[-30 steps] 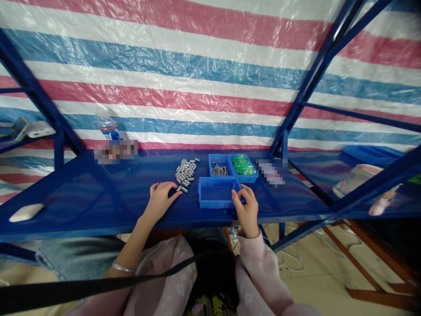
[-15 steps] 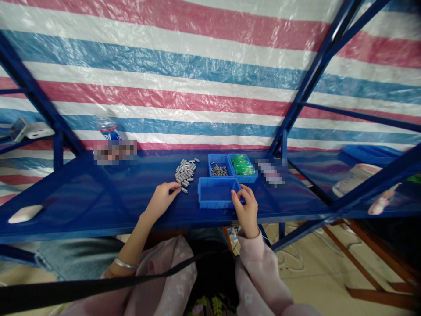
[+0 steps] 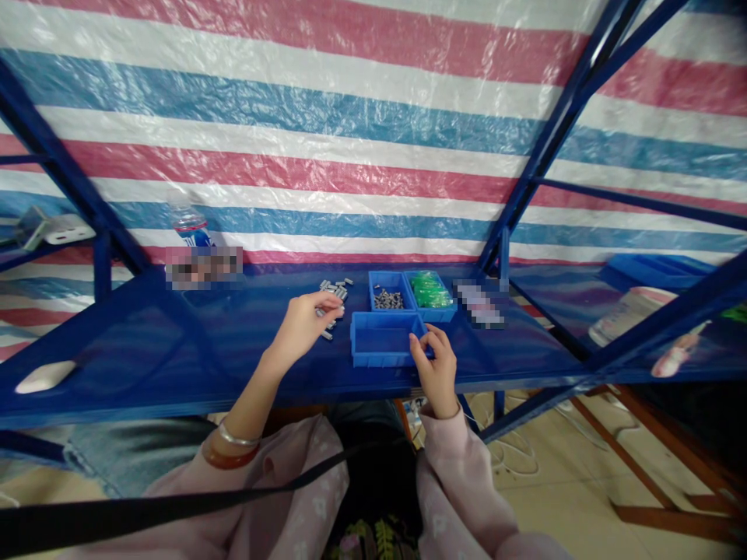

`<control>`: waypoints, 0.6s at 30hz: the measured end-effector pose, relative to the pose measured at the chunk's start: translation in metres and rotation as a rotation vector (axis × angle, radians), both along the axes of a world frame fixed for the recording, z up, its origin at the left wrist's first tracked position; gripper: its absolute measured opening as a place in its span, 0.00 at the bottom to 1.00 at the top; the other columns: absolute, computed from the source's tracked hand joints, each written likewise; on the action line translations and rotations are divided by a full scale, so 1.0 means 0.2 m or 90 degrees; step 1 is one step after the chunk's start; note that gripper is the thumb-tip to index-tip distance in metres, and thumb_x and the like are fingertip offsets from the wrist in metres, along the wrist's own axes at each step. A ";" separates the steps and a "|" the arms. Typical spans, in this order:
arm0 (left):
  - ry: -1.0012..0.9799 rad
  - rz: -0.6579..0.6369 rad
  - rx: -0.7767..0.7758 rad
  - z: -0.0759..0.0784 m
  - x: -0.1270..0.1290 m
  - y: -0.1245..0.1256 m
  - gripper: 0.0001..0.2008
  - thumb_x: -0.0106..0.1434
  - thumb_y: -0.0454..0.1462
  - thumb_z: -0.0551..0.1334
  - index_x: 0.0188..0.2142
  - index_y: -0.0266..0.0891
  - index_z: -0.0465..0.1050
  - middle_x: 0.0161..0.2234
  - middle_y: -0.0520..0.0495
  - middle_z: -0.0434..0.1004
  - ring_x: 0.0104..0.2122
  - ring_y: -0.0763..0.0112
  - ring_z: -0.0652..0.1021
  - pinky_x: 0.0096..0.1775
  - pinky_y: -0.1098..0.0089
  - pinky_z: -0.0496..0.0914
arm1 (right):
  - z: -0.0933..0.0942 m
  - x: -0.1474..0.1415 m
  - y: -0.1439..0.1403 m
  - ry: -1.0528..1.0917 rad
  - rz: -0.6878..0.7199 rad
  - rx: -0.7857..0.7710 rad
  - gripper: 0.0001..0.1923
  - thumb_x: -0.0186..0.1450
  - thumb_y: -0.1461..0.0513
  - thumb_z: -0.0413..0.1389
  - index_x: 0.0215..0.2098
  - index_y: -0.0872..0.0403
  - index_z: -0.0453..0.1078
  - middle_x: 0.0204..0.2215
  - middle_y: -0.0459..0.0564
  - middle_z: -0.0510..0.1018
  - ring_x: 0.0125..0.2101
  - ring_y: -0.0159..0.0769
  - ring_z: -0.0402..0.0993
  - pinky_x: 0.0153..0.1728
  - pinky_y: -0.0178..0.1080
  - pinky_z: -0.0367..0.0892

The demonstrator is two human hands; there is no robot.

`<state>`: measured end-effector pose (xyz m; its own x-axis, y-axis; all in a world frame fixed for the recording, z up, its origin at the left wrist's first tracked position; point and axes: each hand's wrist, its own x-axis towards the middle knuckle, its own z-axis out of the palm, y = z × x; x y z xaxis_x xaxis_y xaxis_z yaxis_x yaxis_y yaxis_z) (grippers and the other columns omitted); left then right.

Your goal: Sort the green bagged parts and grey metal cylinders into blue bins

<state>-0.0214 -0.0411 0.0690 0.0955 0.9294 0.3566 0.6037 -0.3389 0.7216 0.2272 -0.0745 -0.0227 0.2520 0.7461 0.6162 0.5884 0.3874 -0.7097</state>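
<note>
Left hand [image 3: 303, 323] over metal pins [image 3: 334, 294]

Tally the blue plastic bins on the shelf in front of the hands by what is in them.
Bin with no parts visible inside, touched by the right hand: 1
Bin of small grey metal pieces: 1
Bin of green pieces: 1
Total: 3
</note>
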 end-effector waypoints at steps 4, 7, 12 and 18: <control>0.010 -0.234 -0.066 0.05 0.26 0.04 0.06 0.56 0.35 0.66 0.34 0.36 0.79 0.33 0.47 0.83 0.35 0.67 0.81 0.41 0.70 0.73 | 0.00 0.00 0.00 -0.009 0.000 0.007 0.19 0.66 0.51 0.53 0.22 0.51 0.60 0.35 0.53 0.74 0.50 0.46 0.72 0.45 0.43 0.65; 0.090 -0.304 -0.121 -0.02 0.40 0.08 0.06 0.55 0.33 0.66 0.33 0.34 0.80 0.32 0.44 0.83 0.34 0.66 0.81 0.39 0.72 0.72 | 0.00 0.00 0.00 -0.022 -0.002 0.012 0.18 0.67 0.52 0.52 0.23 0.51 0.62 0.37 0.54 0.75 0.50 0.46 0.72 0.45 0.43 0.66; 0.149 -0.393 -0.164 -0.14 0.46 0.11 0.08 0.57 0.29 0.62 0.35 0.33 0.80 0.33 0.43 0.83 0.34 0.67 0.81 0.37 0.74 0.70 | 0.00 0.00 0.00 -0.029 -0.005 0.007 0.18 0.69 0.53 0.50 0.24 0.51 0.63 0.38 0.55 0.75 0.50 0.45 0.72 0.45 0.43 0.66; 0.156 -0.432 -0.232 -0.14 0.43 0.14 0.09 0.55 0.28 0.62 0.35 0.33 0.80 0.32 0.46 0.83 0.34 0.69 0.80 0.36 0.75 0.70 | 0.00 0.00 0.00 -0.035 -0.006 0.010 0.18 0.69 0.53 0.50 0.24 0.51 0.64 0.38 0.55 0.75 0.50 0.45 0.72 0.45 0.43 0.66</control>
